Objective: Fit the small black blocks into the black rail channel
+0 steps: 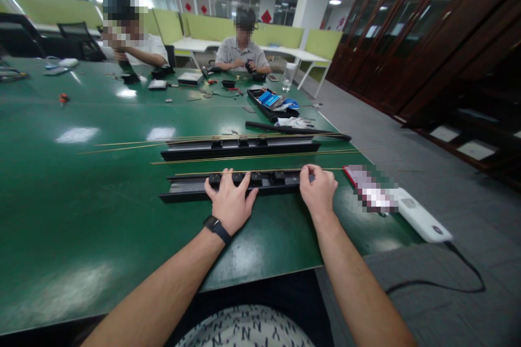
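Note:
A long black channel-shaped rail [187, 195] with a grey inner strip lies crosswise in front of me, with several small black blocks [278, 177] along it. My left hand [231, 203], with a dark watch on its wrist, rests on the rail with its fingers spread. A thin brass-coloured rod [193, 174] runs along the rail's far edge. At the rail's right end my right hand [319, 191] is closed, thumb and forefinger pinched on the rod, which shows on both sides of the hand. The fingertips partly hide the contact.
Beyond lies a second black rail [240, 153], with thin rods [252, 158] beside it. A black bar [297, 130] and a parts tray [271, 103] are farther back. Right are a red-edged phone [368, 187] and a corded white device [423, 217]. Two people sit across the green table [101, 211].

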Tool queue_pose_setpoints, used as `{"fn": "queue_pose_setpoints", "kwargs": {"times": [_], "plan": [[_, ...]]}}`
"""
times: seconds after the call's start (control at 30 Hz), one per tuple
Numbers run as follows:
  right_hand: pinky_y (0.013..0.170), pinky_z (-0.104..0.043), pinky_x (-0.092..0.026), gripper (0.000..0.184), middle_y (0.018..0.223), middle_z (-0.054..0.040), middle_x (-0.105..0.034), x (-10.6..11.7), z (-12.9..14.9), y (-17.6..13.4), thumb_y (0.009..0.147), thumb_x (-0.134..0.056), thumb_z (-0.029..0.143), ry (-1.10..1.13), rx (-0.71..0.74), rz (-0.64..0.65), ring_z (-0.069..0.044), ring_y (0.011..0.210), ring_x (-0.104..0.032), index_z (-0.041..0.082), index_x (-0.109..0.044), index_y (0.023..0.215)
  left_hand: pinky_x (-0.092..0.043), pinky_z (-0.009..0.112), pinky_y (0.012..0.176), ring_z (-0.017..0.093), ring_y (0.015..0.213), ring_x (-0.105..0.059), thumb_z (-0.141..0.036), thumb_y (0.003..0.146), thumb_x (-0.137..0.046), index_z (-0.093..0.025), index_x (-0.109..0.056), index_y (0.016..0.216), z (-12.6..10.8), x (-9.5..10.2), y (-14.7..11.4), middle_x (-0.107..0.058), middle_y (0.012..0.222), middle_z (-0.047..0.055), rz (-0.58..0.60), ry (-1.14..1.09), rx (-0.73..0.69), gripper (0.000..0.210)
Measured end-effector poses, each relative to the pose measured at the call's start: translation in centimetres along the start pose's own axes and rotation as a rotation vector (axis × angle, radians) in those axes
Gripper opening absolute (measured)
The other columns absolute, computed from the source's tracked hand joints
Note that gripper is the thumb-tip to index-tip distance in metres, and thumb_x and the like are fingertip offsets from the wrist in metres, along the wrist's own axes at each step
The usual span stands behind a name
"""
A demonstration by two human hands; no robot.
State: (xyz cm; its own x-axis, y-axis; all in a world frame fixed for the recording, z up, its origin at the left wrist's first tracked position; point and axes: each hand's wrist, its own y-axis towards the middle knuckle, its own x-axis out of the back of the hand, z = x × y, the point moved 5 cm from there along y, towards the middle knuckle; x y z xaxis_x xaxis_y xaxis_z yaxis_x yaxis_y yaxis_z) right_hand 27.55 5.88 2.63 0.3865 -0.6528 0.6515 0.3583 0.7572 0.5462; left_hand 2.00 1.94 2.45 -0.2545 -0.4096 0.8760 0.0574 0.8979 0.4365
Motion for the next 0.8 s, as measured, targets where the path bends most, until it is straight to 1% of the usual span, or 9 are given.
{"fn": "queue_pose_setpoints", "kwargs": {"times": [0.37,0.57,0.8], "plan": [[0.098,-0.046,-0.039,0.031,0.099,-0.011,-0.076,0.01,-0.25,0.0,0.097,-0.053,0.042,-0.035,-0.014,-0.015,-0.03,0.105,-0.059,0.022,-0.077,0.101,-0.02,0.078,0.117,0.04,0.15,-0.045,-0.049,0.103,-0.054,-0.032,-0.065,0.145,-0.04,0.03,-0.05,-0.053,0.155,0.027,0.01,-0.005,0.007,0.047],[0.097,-0.045,-0.038,0.033,0.099,-0.011,-0.076,-0.05,-0.2,-0.06,0.098,-0.052,0.042,-0.05,-0.013,0.003,-0.029,0.103,-0.058,0.022,-0.077,0.103,-0.02,0.077,0.118,0.04,0.151,-0.044,-0.049,0.103,-0.054,-0.032,-0.063,0.147,-0.05,0.09,-0.08,-0.052,0.156,0.026,0.031,0.002,0.01,0.048],[0.1,-0.046,-0.037,0.03,0.101,-0.0096,-0.077,0.08,0.08,-0.2,0.097,-0.054,0.042,-0.025,-0.01,0.022,-0.029,0.107,-0.059,0.023,-0.076,0.102,-0.02,0.077,0.117,0.039,0.151,-0.044,-0.049,0.104,-0.053,-0.033,-0.063,0.147,-0.02,0.03,-0.15,-0.052,0.156,0.027,0.033,0.008,0.006,0.048]]}}
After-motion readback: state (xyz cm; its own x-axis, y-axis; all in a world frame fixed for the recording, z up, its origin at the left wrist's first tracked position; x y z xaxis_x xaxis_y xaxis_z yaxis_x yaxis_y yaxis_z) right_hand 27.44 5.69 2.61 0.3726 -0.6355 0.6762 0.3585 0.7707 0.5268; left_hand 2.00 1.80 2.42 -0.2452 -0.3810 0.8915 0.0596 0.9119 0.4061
